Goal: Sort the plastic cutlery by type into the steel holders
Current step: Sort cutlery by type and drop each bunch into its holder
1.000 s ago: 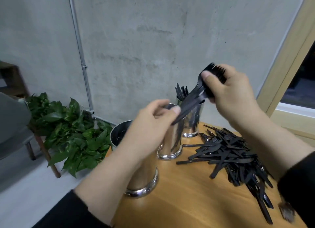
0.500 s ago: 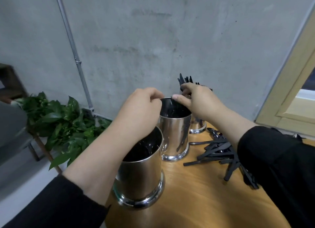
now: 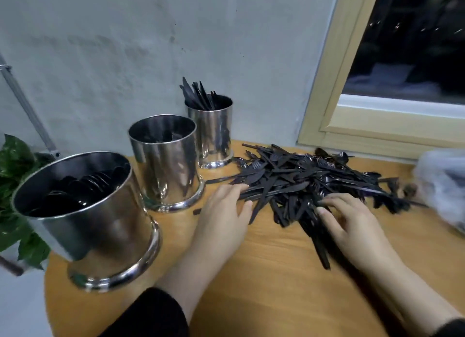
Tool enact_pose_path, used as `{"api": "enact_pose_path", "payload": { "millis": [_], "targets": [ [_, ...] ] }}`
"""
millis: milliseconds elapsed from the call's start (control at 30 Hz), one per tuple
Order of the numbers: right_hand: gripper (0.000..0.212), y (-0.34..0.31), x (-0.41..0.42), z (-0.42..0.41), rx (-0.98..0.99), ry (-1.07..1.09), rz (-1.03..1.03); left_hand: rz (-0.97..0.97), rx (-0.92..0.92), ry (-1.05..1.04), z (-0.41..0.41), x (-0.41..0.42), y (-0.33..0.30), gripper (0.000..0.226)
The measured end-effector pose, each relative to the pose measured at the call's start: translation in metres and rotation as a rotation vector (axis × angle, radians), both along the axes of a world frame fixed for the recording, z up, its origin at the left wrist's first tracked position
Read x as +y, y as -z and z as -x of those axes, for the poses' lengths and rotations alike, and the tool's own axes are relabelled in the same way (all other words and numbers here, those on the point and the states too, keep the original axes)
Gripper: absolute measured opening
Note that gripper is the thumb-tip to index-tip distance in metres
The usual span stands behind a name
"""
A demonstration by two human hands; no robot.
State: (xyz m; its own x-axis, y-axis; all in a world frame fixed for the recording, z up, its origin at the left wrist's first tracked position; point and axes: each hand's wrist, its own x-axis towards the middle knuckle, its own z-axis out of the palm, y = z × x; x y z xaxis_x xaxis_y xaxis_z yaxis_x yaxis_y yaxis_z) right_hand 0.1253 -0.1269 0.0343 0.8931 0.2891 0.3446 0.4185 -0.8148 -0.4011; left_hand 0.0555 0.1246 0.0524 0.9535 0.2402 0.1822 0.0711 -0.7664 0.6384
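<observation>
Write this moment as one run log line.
left hand: open, on cutlery pile | right hand: open, on pile | three steel holders: upright

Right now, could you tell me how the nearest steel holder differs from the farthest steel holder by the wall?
The nearest steel holder looks wider and holds rounded black spoons lying below its rim; the farthest steel holder looks narrower, with black cutlery standing above its rim. Both are shiny cylinders with flared bases on the wooden table.
</observation>
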Motion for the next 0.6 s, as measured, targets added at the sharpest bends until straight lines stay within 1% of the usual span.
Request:
{"api": "enact_pose_path", "payload": {
  "millis": [67,133,200,300,433,500,600],
  "targets": [
    [0.044,0.013,-0.016,0.006,0.008,0.013,0.013,-0.095,0.045,-0.041,-0.013,-0.004,0.02,0.057],
    [0.047,0.018,-0.022,0.007,0.024,0.009,-0.017,-0.181,0.097,-0.073,-0.031,-0.005,0.03,0.074],
    [0.05,0.018,-0.021,0.004,0.048,-0.009,-0.062,-0.236,0.145,-0.08,-0.051,-0.007,0.034,0.088],
    [0.059,0.018,-0.017,0.0,0.089,-0.05,-0.11,-0.295,0.193,-0.083,-0.076,-0.009,0.035,0.104],
    [0.073,0.021,-0.017,-0.005,0.184,-0.072,-0.091,-0.333,0.244,-0.08,-0.102,-0.019,0.037,0.111],
    [0.074,0.021,-0.017,-0.007,0.215,-0.086,-0.091,-0.349,0.259,-0.053,-0.105,-0.027,0.038,0.11],
    [0.073,0.02,-0.018,-0.009,0.222,-0.094,-0.131,-0.346,0.25,-0.012,-0.098,-0.047,0.038,0.102]
  ]
}}
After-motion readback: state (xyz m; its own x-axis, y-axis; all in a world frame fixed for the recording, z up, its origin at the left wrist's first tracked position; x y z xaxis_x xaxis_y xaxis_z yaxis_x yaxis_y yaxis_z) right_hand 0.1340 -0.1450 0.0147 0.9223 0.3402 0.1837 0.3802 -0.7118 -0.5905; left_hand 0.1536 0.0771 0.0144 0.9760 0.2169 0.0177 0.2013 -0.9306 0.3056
